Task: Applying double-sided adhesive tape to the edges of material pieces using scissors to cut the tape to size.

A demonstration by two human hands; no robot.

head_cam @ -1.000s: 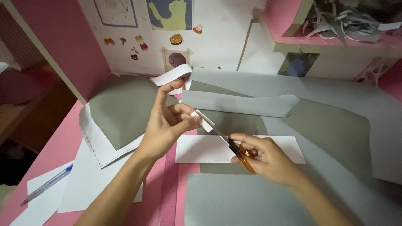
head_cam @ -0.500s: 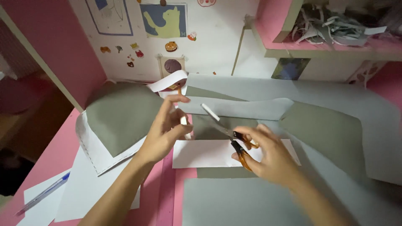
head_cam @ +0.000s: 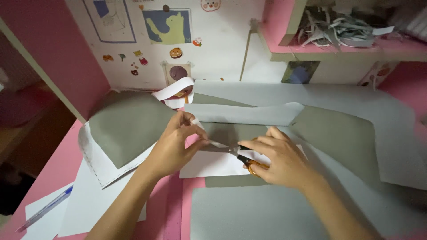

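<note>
Right now your right hand is closed around the orange-handled scissors, fingers through the loops, blades pointing left toward your other hand. Your left hand pinches a small white paper strip between thumb and fingertips, fingers together on it, and the scissor tips sit right at that strip. Whether the blades are parted or closed you can't tell, the hands crowd them.

Under both hands lies a white rectangular paper sheet on the pink desk. Just beyond it, a long pale grey paper band runs across. Grey-green cut shapes flank the hands: a large rounded grey-green piece to the left, resting on white paper, and another grey-green piece to the right. A curled white paper loop sits near the back wall. A blue pen lies at the lower left on white paper, well apart from the hands. A shelf with paper scraps is at upper right.
</note>
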